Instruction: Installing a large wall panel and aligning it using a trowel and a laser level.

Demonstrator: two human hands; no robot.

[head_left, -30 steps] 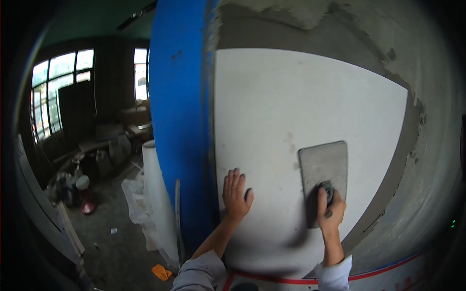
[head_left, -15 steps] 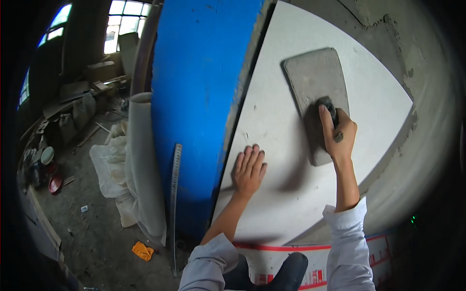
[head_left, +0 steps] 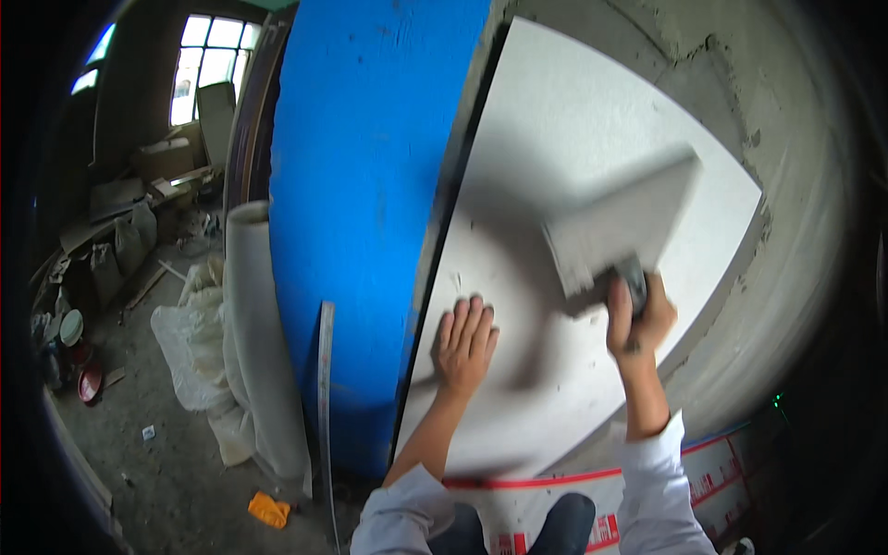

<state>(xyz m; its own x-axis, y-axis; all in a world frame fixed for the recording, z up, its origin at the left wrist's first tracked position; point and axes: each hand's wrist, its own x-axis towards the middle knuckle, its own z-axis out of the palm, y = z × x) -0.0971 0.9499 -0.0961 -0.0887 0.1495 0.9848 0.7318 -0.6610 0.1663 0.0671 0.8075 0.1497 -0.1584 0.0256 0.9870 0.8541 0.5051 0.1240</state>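
Note:
A large white tile (head_left: 555,398) stands against the cement-coated wall. My left hand (head_left: 465,344) lies flat on its lower left part, fingers stretched out. My right hand (head_left: 647,324) is wrapped round the black handle of a grey rectangular plastering float (head_left: 629,217). The float is tilted over the right half of the tile and slightly blurred; its shadow falls on the tile to the left. Whether any edge of it touches the tile I cannot tell.
Left of the tile runs a bright blue panel (head_left: 361,185), with a metal straightedge (head_left: 325,398) leaning on it. A tall grey roll (head_left: 254,324) and crumpled plastic sheeting (head_left: 190,351) stand beside it. An orange cloth (head_left: 268,510) lies on the floor. Red-and-white sheeting (head_left: 495,495) lies below the tile.
The float has turned from nearly upright to slanting up to the right and appears tipped away from the tile. My right hand is lower in view. My left hand stays flat on the tile.

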